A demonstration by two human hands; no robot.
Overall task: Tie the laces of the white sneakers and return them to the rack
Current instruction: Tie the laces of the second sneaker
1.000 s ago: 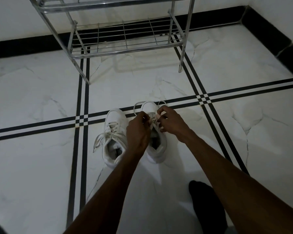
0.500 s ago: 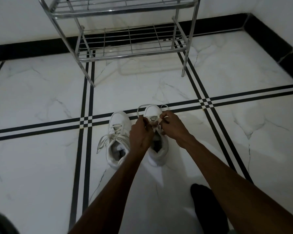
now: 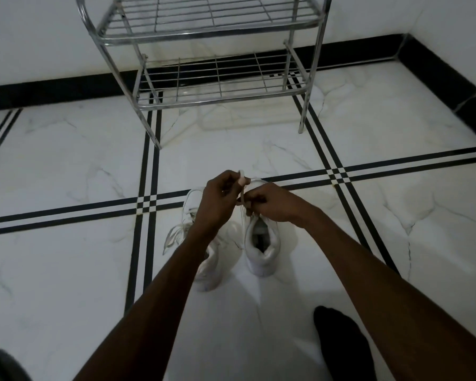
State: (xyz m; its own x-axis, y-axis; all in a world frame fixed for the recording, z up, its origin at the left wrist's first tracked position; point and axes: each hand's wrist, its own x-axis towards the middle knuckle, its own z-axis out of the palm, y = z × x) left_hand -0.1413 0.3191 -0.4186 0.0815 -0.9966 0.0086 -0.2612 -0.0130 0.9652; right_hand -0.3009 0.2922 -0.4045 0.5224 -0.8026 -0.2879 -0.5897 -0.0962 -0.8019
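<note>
Two white sneakers stand side by side on the floor, toes pointing away from me. The right sneaker (image 3: 262,251) has its opening facing me. My left forearm partly hides the left sneaker (image 3: 188,215), whose lace loops spread to its left. My left hand (image 3: 220,202) pinches a white lace (image 3: 242,180) and holds it raised above the right sneaker's tongue. Just right of it, my right hand (image 3: 272,202) is closed on the other strand of that lace. The metal rack (image 3: 217,94) stands beyond the shoes.
The chrome wire rack has two shelves, both bare, and stands against a white wall with a black skirting. The floor (image 3: 66,270) is white marble with black stripe lines. My foot in a dark sock (image 3: 341,345) rests at the lower right.
My left hand has lifted the lace end up and away from the right sneaker. The camera has tilted up, so more of the rack shows.
</note>
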